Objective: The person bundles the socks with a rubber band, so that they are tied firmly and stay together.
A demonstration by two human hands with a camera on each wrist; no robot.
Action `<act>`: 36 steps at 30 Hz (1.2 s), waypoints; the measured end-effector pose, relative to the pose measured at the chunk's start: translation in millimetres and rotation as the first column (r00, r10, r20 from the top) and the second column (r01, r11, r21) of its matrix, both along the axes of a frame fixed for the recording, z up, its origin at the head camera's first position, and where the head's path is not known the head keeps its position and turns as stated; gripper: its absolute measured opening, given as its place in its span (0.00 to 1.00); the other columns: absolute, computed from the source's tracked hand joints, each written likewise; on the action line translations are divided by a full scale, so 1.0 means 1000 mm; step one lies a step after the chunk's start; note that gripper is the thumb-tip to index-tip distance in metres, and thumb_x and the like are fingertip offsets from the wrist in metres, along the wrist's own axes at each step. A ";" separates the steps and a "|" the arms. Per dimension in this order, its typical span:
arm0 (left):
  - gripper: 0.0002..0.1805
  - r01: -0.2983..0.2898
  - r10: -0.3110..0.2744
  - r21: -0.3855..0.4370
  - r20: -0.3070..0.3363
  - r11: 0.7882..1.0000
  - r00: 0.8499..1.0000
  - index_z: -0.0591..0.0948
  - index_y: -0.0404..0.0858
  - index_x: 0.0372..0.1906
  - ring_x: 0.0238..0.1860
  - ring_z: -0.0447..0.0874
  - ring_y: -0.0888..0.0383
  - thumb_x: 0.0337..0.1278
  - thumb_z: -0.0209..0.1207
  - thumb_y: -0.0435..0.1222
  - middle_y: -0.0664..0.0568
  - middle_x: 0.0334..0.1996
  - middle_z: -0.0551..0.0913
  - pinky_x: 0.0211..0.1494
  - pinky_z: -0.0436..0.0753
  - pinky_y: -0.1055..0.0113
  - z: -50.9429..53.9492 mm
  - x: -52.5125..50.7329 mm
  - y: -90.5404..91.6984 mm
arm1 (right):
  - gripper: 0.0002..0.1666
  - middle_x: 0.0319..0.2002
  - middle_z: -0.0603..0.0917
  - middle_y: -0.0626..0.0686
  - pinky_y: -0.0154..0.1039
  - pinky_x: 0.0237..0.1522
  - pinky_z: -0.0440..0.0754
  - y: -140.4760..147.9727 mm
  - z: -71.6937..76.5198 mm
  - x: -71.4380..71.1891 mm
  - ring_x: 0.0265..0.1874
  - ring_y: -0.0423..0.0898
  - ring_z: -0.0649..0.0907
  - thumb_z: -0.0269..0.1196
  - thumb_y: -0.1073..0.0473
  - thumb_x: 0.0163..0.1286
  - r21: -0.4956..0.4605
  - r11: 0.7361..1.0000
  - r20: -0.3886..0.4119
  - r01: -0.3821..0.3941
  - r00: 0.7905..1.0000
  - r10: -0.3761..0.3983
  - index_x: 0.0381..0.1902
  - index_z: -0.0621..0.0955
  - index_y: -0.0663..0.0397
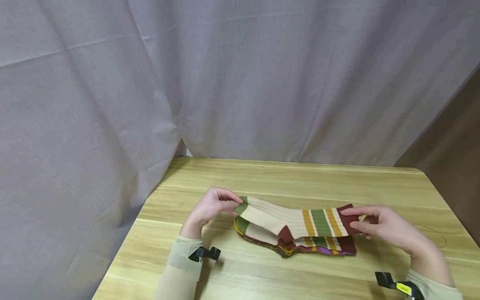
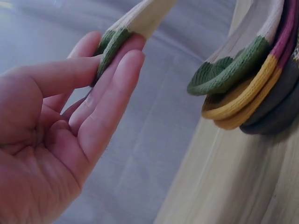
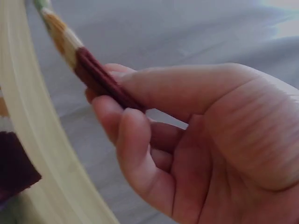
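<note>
A cream sock point(image 1: 275, 211) with a green toe, dark red heel and cuff, and yellow and green stripes is stretched level above a stack of socks point(image 1: 262, 236). My left hand point(image 1: 213, 206) pinches its green toe between thumb and fingers. At the other end, my right hand point(image 1: 386, 225) pinches the dark red cuff point(image 3: 100, 77). In the left wrist view the stack's toes point(image 2: 238, 88) show green, yellow and dark grey layers, apart from the raised sock. A similar striped sock lies on top of the stack.
The stack lies on a light wooden table point(image 1: 180, 258). A thin orange loop point(image 1: 431, 233) rests on the table at the right. Grey curtains point(image 1: 262, 83) hang behind the table and on the left.
</note>
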State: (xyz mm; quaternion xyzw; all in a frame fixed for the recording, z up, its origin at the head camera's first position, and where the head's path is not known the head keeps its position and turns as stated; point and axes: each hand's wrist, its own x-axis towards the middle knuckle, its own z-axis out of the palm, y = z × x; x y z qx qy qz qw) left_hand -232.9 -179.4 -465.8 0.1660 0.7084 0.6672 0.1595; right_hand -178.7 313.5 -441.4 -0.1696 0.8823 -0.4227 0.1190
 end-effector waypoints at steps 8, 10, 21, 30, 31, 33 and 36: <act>0.12 0.079 -0.083 -0.132 -0.019 0.988 0.996 0.89 0.27 0.53 0.39 0.92 0.53 0.70 0.62 0.23 0.38 0.56 0.88 0.50 0.90 0.45 0.005 0.008 0.001 | 0.24 0.51 0.86 0.44 0.38 0.27 0.84 0.006 0.001 0.004 0.27 0.43 0.85 0.67 0.66 0.76 -0.058 0.994 -0.029 -0.094 0.995 0.092 0.68 0.80 0.60; 0.13 0.096 -0.100 -0.163 -0.017 0.982 0.995 0.89 0.27 0.54 0.39 0.92 0.53 0.70 0.62 0.23 0.37 0.57 0.88 0.48 0.91 0.51 0.004 0.009 0.003 | 0.24 0.51 0.86 0.43 0.39 0.29 0.85 0.006 0.002 0.005 0.28 0.44 0.86 0.67 0.65 0.77 -0.043 0.995 -0.025 -0.089 0.996 0.088 0.67 0.80 0.61; 0.13 0.101 -0.099 -0.223 0.019 0.969 0.995 0.88 0.26 0.54 0.39 0.92 0.52 0.70 0.60 0.22 0.38 0.54 0.88 0.45 0.92 0.58 -0.006 0.011 0.008 | 0.23 0.47 0.82 0.59 0.40 0.33 0.87 0.000 -0.011 0.001 0.33 0.40 0.86 0.68 0.66 0.75 0.002 0.994 0.002 -0.110 0.994 0.110 0.64 0.79 0.69; 0.12 0.106 -0.098 -0.243 0.046 0.964 0.994 0.89 0.28 0.52 0.35 0.92 0.50 0.69 0.61 0.22 0.40 0.49 0.89 0.43 0.92 0.58 -0.013 0.008 0.007 | 0.22 0.41 0.82 0.54 0.36 0.31 0.80 -0.004 -0.021 -0.001 0.35 0.38 0.79 0.69 0.67 0.73 0.014 0.992 0.086 -0.127 0.988 0.125 0.61 0.80 0.69; 0.11 0.116 -0.106 -0.246 0.052 0.962 0.993 0.89 0.28 0.51 0.34 0.92 0.50 0.69 0.61 0.22 0.41 0.48 0.89 0.43 0.92 0.57 -0.015 0.007 0.007 | 0.21 0.40 0.82 0.54 0.36 0.32 0.79 -0.004 -0.023 -0.002 0.36 0.39 0.79 0.69 0.67 0.73 0.019 0.992 0.100 -0.127 0.987 0.124 0.61 0.80 0.68; 0.11 0.134 -0.122 -0.254 0.065 0.958 0.990 0.88 0.28 0.50 0.33 0.92 0.51 0.68 0.62 0.23 0.42 0.47 0.89 0.43 0.92 0.58 -0.019 0.006 0.008 | 0.21 0.41 0.83 0.55 0.36 0.33 0.80 -0.004 -0.027 -0.004 0.37 0.41 0.80 0.69 0.67 0.72 0.018 0.992 0.140 -0.126 0.983 0.122 0.60 0.80 0.67; 0.09 0.149 -0.130 -0.266 0.091 0.952 0.987 0.88 0.28 0.49 0.33 0.91 0.51 0.68 0.63 0.23 0.43 0.45 0.90 0.43 0.92 0.59 -0.024 0.005 0.008 | 0.20 0.41 0.82 0.56 0.37 0.35 0.82 -0.004 -0.033 -0.007 0.39 0.47 0.81 0.69 0.68 0.71 -0.004 0.993 0.218 -0.117 0.969 0.115 0.58 0.80 0.67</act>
